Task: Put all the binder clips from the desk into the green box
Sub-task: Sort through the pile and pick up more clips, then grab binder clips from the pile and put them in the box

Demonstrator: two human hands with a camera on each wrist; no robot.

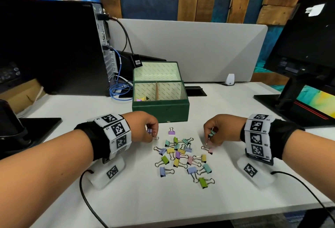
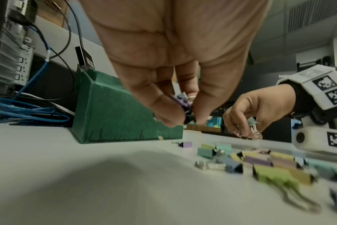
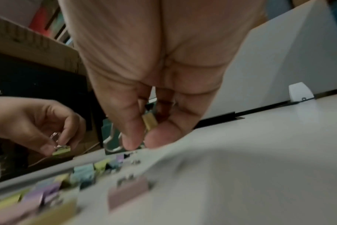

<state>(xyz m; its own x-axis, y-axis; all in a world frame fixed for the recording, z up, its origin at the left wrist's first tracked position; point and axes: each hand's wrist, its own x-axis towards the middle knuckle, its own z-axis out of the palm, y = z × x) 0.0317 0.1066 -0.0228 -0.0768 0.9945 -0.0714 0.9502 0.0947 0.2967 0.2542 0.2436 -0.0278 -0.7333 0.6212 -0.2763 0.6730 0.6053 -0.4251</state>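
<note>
Left hand: the left hand (image 1: 145,128) hangs low over the desk, in front of the green box's (image 1: 163,110) left corner, its fingertips pinching a purple clip (image 2: 181,102).
Right hand: the right hand (image 1: 220,129) is in front of the box and to its right, fingers curled round a teal clip (image 1: 211,134); the wrist view hints at a second, yellowish one in the same grip, too blurred to be sure.
Done: a few clips (image 1: 142,99) already lie in the box's left compartment; the right compartment looks bare as far as can be seen.
Left: a loose pile of clips (image 1: 183,157), roughly two dozen, lies on the desk in front of the box, between the hands; one purple clip (image 1: 171,131) stands alone nearest the box. By my reckoning the job is barely begun.
Surface: a white desk (image 1: 181,200), smooth, with the open-lidded box standing at its middle.
Room: a computer tower (image 1: 54,46) and blue cables (image 1: 120,90) left of the box, a grey divider panel (image 1: 208,46) behind it, a monitor (image 1: 306,46) to its right.
</note>
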